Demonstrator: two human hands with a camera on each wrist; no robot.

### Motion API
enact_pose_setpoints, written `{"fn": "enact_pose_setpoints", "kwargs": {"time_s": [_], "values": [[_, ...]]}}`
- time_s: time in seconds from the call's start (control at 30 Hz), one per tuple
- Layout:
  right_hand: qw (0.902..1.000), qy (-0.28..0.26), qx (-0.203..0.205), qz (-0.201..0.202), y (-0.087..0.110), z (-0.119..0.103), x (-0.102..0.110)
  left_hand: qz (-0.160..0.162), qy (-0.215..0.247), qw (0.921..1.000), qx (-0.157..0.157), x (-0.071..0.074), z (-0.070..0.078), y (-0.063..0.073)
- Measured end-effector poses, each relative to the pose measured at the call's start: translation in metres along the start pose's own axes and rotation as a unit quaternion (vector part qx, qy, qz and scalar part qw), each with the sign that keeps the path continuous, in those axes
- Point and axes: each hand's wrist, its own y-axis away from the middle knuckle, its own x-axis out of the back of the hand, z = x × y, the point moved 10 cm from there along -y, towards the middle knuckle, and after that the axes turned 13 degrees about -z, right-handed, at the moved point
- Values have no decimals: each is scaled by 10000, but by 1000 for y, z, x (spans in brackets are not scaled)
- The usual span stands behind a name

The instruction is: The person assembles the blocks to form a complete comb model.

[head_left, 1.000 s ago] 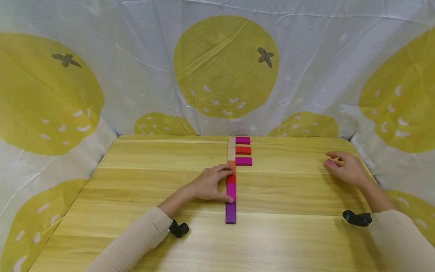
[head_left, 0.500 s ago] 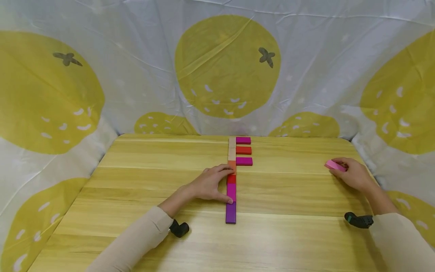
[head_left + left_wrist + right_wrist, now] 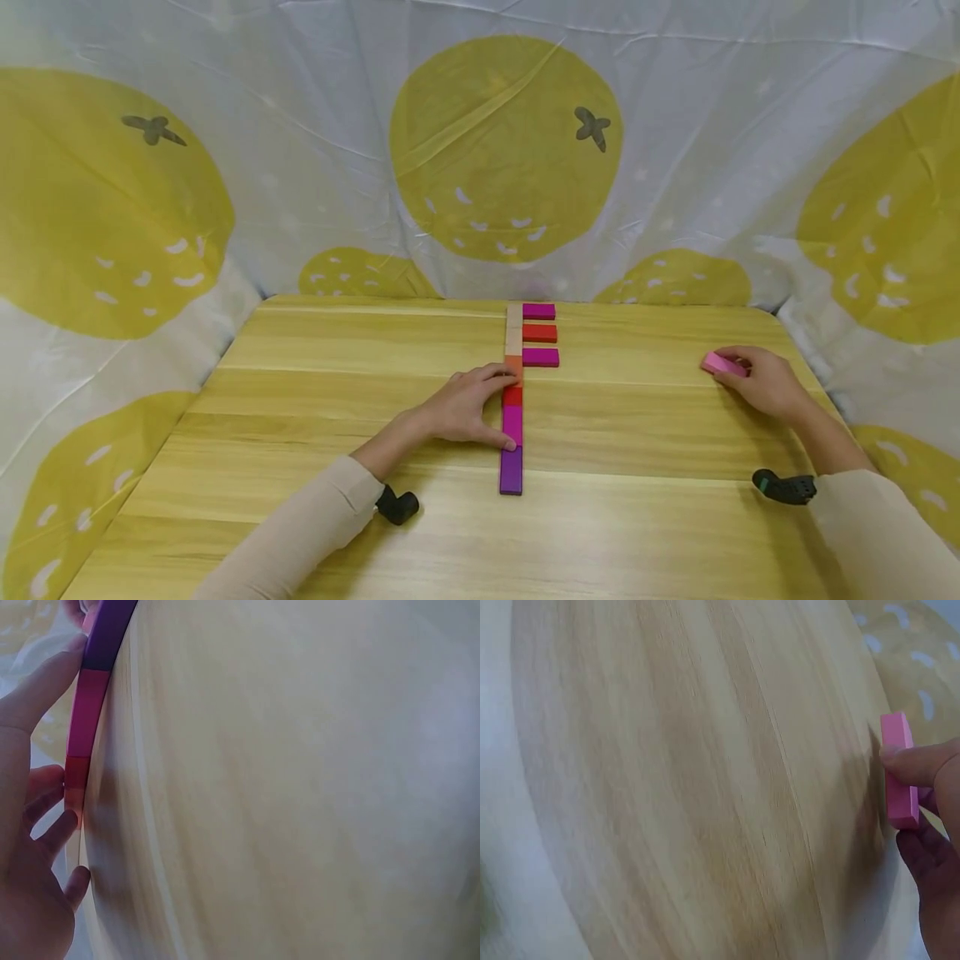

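Note:
My right hand pinches a pink block between thumb and fingers over the right part of the table. At the middle, my left hand lies with fingers spread along a straight row of flat blocks. Its fingertips touch near the orange block, while its thumb sits where the magenta block meets the purple block. Between these is a red block. Plain wood blocks make up the far end of the row.
Off the row's far right side stick three blocks: a magenta one, a red one and another magenta one, with gaps between. The wooden table ends at a hanging cloth with yellow fruit prints.
My right hand has turned and raised the pink block into fuller view, then shifted slightly left with it. The left hand and the row keep their places.

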Motion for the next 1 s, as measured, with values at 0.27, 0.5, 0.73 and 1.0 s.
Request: {"fn": "enact_pose_setpoints", "kwargs": {"time_s": [0.27,0.5,0.73,1.0], "values": [[9993,98,360,19,-10,-26,-4,-21,-49,10000,45,-2,0,-1],[9977,4,670,-43,-16,-48,-13,-43,20,10000,42,-2,2,-1],[9957,-187,900,-139,-26,-72,-20,-22,41,10000,24,1,1,-1],[9907,-409,1258,-326,-36,-106,-34,-105,66,9999,28,-1,0,0]]}}
